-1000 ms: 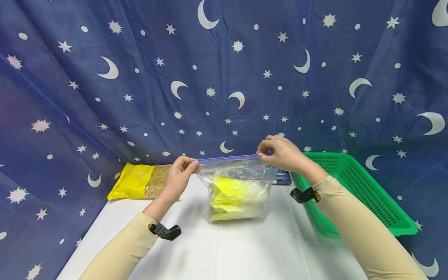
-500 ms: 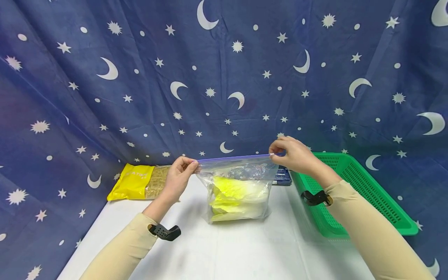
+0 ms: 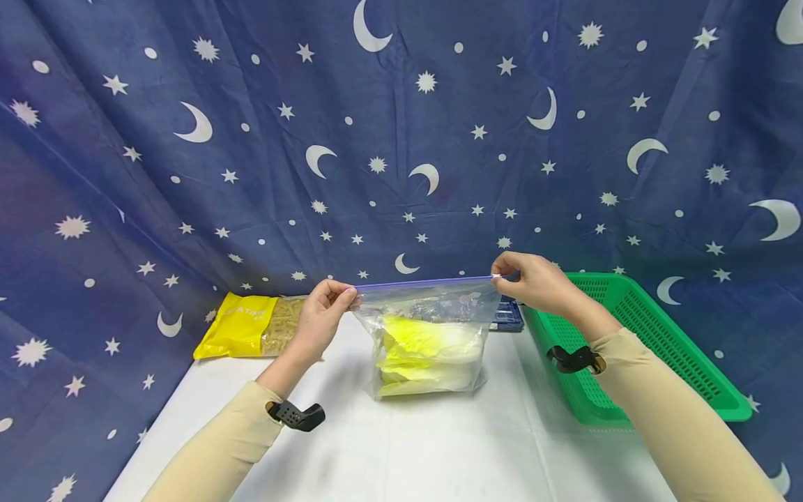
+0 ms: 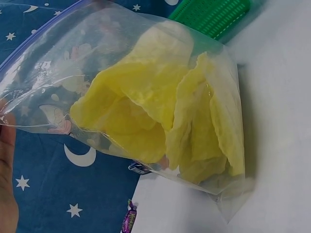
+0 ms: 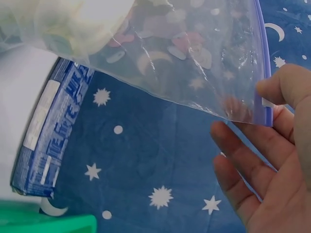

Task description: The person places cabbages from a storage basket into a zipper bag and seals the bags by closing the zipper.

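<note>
zip bag [image 3: 426, 335]: soft, light, slippery; grip at seal | left hand [image 3: 320, 314], right hand [image 3: 533, 282] pinch its top corners

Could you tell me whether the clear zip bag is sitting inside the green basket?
No, the zip bag stands on the white table, left of the green basket.
</note>
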Available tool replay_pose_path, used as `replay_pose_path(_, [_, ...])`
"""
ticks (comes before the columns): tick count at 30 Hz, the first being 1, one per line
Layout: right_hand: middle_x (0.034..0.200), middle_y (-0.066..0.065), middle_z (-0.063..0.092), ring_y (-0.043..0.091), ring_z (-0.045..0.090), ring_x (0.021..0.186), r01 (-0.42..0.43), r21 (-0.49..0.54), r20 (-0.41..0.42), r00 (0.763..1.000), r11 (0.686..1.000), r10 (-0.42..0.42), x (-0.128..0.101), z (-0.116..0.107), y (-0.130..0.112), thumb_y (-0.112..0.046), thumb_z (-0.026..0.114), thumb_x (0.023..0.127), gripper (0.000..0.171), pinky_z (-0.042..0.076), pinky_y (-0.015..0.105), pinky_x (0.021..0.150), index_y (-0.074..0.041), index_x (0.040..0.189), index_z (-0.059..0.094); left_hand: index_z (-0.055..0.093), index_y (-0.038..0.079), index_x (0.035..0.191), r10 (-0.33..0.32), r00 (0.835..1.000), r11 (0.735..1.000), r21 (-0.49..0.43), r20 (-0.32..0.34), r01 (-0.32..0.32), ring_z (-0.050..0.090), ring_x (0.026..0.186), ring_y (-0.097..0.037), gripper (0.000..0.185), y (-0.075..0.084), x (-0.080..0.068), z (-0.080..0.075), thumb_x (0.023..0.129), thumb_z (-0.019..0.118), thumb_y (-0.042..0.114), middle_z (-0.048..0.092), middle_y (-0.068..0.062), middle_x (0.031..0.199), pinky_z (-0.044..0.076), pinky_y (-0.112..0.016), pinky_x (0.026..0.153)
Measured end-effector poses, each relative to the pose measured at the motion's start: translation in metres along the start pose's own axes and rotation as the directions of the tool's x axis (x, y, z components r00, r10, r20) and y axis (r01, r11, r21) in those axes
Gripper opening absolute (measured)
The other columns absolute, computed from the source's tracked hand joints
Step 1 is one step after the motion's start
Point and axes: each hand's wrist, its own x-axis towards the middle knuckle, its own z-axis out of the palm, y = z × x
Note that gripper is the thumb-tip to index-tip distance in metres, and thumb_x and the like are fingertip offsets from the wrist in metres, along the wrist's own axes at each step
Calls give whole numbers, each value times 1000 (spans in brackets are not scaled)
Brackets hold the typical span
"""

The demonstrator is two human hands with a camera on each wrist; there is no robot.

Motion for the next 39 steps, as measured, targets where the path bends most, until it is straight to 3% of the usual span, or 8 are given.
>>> replay_pose_path(5, [114, 4, 70, 23, 64, 103, -21, 131, 9, 1000, 991, 20, 1, 7, 4, -29, 62, 103, 16, 52, 43, 84, -14, 109, 62, 57, -6, 112, 2, 1000, 1000, 15, 2, -2, 68, 95, -14, 20, -1, 0, -1, 104, 61, 11, 68, -11, 104, 59, -27, 88])
replay_pose_path(9, [112, 4, 72, 23, 67, 101, -35, 258, 13, 999, 966, 33, 0, 12, 9, -34, 62, 104, 25, 55, 44, 85, -12, 115, 61, 57, -6, 113, -8, 1000, 1000, 23, -2, 8, 68, 93, -13, 20, -1, 1, -2, 104, 61, 12, 68, -9, 102, 59, -28, 88])
replay_pose_path(17, [114, 12, 73, 25, 70, 106, -120, 484, 40, 992, 867, 116, 3, 20, 19, -36, 68, 100, 40, 60, 37, 89, -7, 127, 64, 57, -3, 115, -40, 999, 999, 31, -22, 40, 69, 90, -14, 25, 0, 6, -2, 103, 63, 19, 73, -10, 103, 59, -28, 88])
replay_pose_path(22, [111, 18, 74, 27, 72, 102, -165, 588, 56, 985, 792, 163, 6, 20, 20, -23, 72, 98, 38, 57, 48, 95, 3, 124, 64, 58, -3, 115, -59, 998, 997, 47, -38, 61, 68, 88, -14, 25, 1, 10, -2, 103, 64, 19, 73, -8, 100, 59, -28, 87])
replay_pose_path(24, [109, 18, 74, 26, 73, 99, -174, 607, 53, 982, 775, 179, 8, 20, 20, -20, 72, 98, 36, 57, 50, 96, 4, 123, 64, 59, -2, 115, -64, 997, 996, 51, -45, 66, 68, 87, -14, 24, 1, 12, -2, 103, 64, 18, 73, -8, 99, 60, -28, 87])
replay_pose_path(31, [109, 14, 76, 21, 74, 99, -175, 610, 10, 977, 773, 213, 19, 22, 15, -20, 72, 98, 32, 61, 34, 86, 1, 121, 66, 60, 1, 116, -61, 996, 994, 82, -72, 67, 68, 89, -15, 26, 4, 26, -3, 102, 65, 23, 72, -8, 99, 60, -28, 86])
replay_pose_path(39, [119, 14, 72, 23, 69, 110, -129, 589, -60, 977, 798, 203, 27, 30, 7, -24, 67, 102, 30, 57, 37, 97, -2, 121, 66, 58, 2, 118, -63, 994, 996, 58, -89, 68, 68, 105, -15, 27, 4, 35, -10, 103, 64, 24, 73, -11, 113, 55, -29, 97])
